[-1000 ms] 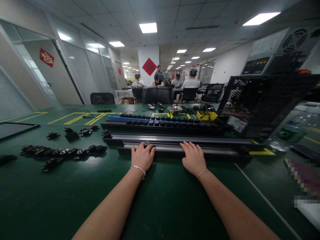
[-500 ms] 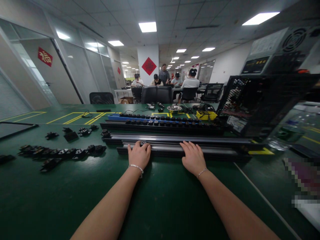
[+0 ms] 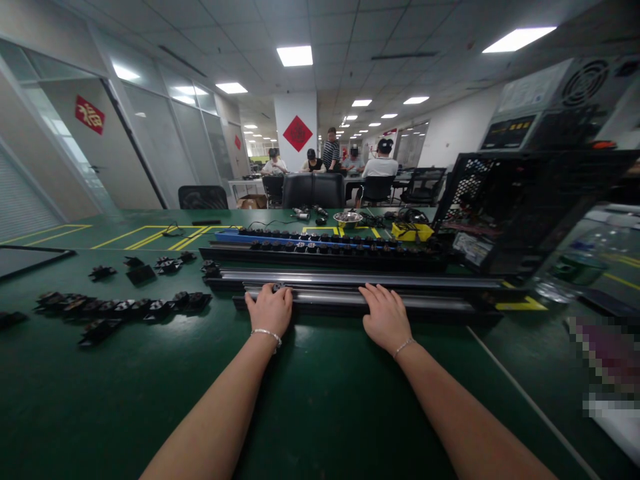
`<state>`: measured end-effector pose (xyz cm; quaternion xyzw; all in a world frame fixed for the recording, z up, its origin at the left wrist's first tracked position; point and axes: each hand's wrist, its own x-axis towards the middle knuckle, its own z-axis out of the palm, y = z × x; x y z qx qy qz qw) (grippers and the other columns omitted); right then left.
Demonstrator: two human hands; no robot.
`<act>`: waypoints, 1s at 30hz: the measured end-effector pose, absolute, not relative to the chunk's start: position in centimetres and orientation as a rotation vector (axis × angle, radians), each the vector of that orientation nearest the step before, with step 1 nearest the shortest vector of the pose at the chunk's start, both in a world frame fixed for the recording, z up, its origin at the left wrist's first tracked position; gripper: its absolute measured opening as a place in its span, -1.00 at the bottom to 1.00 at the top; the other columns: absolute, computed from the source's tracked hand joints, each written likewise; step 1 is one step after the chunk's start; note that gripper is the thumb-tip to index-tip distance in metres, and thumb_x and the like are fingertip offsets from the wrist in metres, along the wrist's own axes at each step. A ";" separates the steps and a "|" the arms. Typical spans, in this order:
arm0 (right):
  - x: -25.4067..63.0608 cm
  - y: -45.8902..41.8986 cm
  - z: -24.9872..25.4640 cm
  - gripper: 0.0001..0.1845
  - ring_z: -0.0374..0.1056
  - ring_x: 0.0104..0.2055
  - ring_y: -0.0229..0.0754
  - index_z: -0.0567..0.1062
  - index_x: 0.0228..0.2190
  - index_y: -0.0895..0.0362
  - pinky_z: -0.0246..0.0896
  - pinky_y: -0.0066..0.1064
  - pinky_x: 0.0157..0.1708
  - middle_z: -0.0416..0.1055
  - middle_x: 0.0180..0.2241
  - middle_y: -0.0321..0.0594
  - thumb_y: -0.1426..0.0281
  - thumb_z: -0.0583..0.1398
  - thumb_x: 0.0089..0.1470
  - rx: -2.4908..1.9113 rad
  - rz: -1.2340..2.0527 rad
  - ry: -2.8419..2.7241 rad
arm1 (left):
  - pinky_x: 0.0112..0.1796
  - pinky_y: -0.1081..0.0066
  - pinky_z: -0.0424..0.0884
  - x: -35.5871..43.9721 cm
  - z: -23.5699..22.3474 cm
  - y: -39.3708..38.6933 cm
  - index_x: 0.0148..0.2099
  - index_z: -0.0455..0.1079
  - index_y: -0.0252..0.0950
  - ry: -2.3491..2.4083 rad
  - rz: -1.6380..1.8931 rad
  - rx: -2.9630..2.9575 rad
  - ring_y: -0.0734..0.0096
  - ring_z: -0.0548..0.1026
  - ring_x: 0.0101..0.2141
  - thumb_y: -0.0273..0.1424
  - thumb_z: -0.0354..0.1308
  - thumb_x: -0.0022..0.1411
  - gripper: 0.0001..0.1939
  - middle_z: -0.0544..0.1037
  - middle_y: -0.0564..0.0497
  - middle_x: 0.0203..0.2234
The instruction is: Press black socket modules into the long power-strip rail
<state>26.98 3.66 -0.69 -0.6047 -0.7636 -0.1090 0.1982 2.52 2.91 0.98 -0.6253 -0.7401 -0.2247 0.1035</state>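
Observation:
A long black metal rail (image 3: 325, 298) with a shiny channel lies across the green table in front of me. Near its left end, my left hand (image 3: 270, 313) is closed around a small black part (image 3: 280, 287) that sits in the channel; the fingers mostly hide it. My right hand (image 3: 387, 321) grips the same rail right of its middle, fingers laid over the top and close together. Just behind lies a second rail (image 3: 350, 277), parallel to the first.
Several small black parts (image 3: 125, 305) lie in rows on the left. Farther back are a blue strip (image 3: 230, 236) lined with black parts, a metal bowl (image 3: 347, 217) and a yellow tray (image 3: 413, 231). An open computer case (image 3: 530, 200) and a plastic bottle (image 3: 580, 263) stand right. People sit in the background.
My left hand has slid a little to the left along the rail with the small black part. My right hand has stayed in place on the rail.

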 end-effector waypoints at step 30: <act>27.0 3.7 -0.8 -0.36 0.03 0.19 -0.09 0.30 0.07 0.11 -0.21 -0.15 0.18 0.22 0.14 -0.23 0.52 0.02 -0.12 -1.683 -0.293 -2.124 | 0.07 -0.10 0.04 -1.7 1.1 3.8 -0.16 0.51 -0.01 -2.407 -0.732 -1.569 0.15 0.36 0.00 -0.22 -0.15 0.23 -0.62 0.42 -0.06 0.00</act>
